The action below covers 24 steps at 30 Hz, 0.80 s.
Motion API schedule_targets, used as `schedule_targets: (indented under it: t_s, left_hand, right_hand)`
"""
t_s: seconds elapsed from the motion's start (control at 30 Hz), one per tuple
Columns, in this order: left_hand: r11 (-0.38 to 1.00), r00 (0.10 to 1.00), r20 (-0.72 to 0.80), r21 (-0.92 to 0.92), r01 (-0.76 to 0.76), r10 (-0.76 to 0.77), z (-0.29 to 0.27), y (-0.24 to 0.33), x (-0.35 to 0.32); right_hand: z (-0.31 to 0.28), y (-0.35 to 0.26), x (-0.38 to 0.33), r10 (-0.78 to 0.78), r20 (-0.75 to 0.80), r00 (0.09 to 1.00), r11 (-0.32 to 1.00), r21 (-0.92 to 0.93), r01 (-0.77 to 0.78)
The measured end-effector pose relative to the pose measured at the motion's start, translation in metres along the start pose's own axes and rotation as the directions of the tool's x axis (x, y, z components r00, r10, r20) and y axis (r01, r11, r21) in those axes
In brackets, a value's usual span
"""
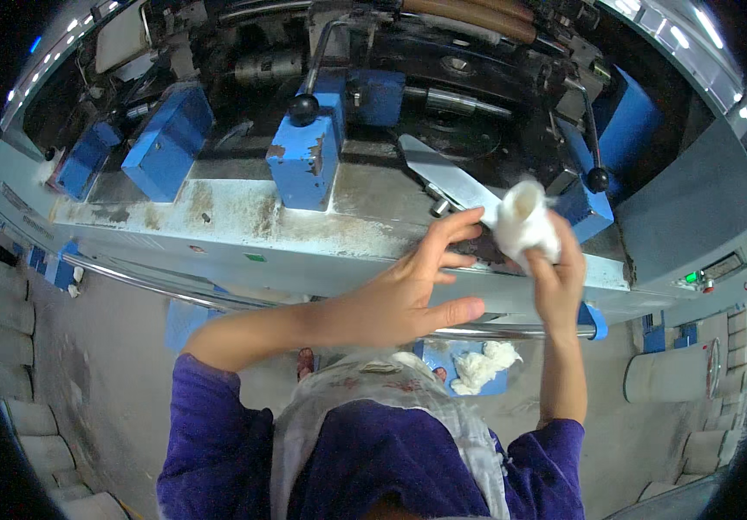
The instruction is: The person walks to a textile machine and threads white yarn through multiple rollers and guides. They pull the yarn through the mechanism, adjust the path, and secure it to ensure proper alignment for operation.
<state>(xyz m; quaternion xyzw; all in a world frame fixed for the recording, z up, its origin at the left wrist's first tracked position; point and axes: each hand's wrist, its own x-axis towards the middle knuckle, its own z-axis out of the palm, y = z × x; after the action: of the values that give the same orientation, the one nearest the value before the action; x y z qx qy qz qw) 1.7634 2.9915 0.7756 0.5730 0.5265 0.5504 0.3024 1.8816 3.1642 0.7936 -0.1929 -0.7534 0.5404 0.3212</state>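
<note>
My right hand [558, 279] grips a white wad of cotton fibre [522, 222], holding it up against the front ledge of a blue-grey machine [217, 230]. My left hand [408, 290] is spread open beside it, fingers apart, fingertips reaching toward the wad and a slanted metal plate [443, 173] on the machine. The left hand holds nothing. Both forearms come up from purple sleeves at the bottom of the view.
Blue blocks [307, 156] with black-knobbed levers [302, 108] stand along the machine top. A steel rail [174, 290] runs under the ledge. A blue tray with white fibre [477, 364] sits below. A panel with a green light [694, 277] is at right. Sacks line both floor edges.
</note>
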Motion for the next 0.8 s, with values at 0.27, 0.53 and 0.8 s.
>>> schedule_targets:
  t_s: [0.27, 0.53, 0.8]
  left_hand:
    - [0.995, 1.0, 0.016, 0.1, -0.015, 0.014, 0.008, -0.003, -0.007]
    - [0.704, 0.931, 0.154, 0.616, -0.353, 0.331, -0.011, -0.027, -0.057]
    - [0.588, 0.748, -0.5, 0.788, 0.184, 0.436, -0.133, 0.032, -0.062]
  right_hand:
    - [-0.05, 0.022, -0.072, -0.04, 0.7, 0.713, 0.754, -0.447, 0.481]
    - [-0.107, 0.199, -0.164, 0.372, 0.436, 0.82, 0.223, -0.899, 0.377]
    - [-0.066, 0.097, -0.107, 0.394, 0.869, 0.3, 0.892, -0.44, 0.102]
